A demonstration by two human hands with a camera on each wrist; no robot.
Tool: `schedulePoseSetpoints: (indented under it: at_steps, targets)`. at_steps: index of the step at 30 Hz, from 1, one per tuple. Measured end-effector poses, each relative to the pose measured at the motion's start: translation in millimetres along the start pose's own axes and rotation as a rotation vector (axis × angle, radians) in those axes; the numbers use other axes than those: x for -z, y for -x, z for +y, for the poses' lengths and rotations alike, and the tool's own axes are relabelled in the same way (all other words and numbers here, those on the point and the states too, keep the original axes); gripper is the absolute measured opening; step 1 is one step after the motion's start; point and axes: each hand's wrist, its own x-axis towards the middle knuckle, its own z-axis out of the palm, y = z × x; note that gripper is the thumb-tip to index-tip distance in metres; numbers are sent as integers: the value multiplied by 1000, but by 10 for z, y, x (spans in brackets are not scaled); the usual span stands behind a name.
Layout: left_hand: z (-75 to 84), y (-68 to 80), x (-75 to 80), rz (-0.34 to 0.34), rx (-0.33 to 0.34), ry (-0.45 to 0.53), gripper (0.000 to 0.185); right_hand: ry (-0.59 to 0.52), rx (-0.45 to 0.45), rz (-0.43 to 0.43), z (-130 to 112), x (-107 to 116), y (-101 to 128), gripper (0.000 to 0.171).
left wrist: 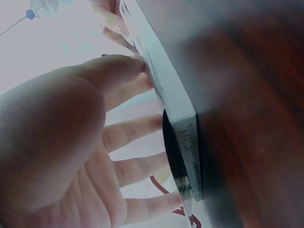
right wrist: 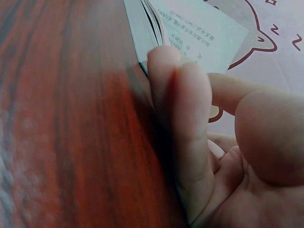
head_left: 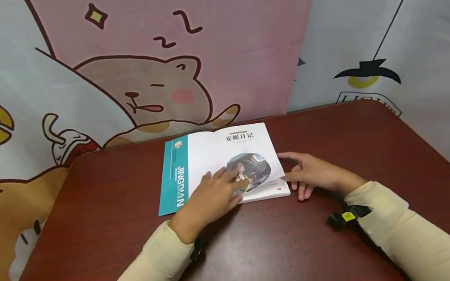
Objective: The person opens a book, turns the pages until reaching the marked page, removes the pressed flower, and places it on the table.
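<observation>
The open book (head_left: 207, 153) lies under the left fingers (head_left: 238, 185), beside the right fingers (head_left: 296, 156).

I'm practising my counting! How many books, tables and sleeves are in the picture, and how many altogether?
Book: 1
Table: 1
Left sleeve and right sleeve: 2
Total: 4
</observation>
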Motion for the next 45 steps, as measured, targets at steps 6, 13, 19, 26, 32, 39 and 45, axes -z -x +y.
schedulePoseSetpoints:
  at_steps: [6,13,19,26,32,39,45]
  targets:
    - [2,5,-8,24,-20,-18,44,4,25,1,29,-2,-16,82]
    - [17,13,-21,-4,-12,16,45,5,26,-12,57,-3,-24,80]
    - [18,3,-21,0,-13,4,44,21,37,-5,55,12,-21,80]
    - [13,6,-32,0,-21,-5,42,14,37,-5,49,-1,-5,82]
    - [-4,1,-23,13,-33,12,40,38,35,4,12,-12,-7,85]
    - [5,-2,-8,36,-50,20,48,56,30,12,16,-18,-19,85]
    - [9,-9,11,79,-72,-16,58,41,25,8,29,-11,-25,84]
